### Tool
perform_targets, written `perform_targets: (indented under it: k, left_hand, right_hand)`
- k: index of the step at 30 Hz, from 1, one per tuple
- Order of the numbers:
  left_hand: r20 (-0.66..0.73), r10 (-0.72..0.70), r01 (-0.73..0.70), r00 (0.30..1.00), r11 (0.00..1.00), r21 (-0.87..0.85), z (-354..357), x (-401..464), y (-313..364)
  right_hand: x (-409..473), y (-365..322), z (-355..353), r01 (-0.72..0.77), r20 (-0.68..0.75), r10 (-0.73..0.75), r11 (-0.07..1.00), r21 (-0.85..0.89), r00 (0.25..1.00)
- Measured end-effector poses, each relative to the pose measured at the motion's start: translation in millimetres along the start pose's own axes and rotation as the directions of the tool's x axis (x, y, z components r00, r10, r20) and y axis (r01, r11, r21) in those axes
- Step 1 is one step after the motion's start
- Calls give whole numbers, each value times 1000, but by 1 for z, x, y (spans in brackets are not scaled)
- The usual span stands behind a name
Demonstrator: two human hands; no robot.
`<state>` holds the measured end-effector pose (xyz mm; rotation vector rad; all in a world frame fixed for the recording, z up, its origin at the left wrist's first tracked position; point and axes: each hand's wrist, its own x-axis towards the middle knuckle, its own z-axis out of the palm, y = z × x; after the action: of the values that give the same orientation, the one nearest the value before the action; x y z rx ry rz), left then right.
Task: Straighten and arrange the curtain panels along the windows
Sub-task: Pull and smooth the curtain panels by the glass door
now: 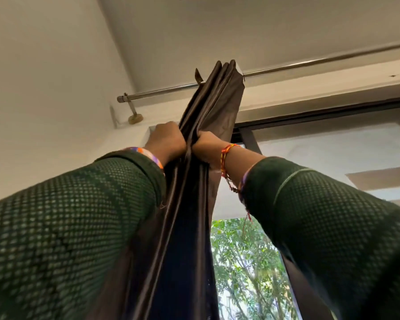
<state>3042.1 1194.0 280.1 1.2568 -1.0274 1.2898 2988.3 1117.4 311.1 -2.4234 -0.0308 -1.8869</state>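
A dark brown curtain panel hangs bunched into tight folds from a metal rod near the ceiling. I look steeply upward at it. My left hand grips the folds from the left side, fingers closed around the fabric. My right hand clamps the same bundle from the right, at the same height, well below the rod. Both arms wear dark green mesh sleeves with coloured wristbands. The curtain's lower part drops between my forearms.
The rod's left end sits in a wall bracket near the room corner. A dark-framed window lies to the right, with green trees outside. White wall fills the left; the ceiling is above.
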Motion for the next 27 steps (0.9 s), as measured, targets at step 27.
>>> perform_targets:
  k: [27]
  left_hand:
    - [-16,50,-50,999,999,7,7,1,-22]
  right_hand:
    - [6,12,17,-93,-73,93,996,3,993]
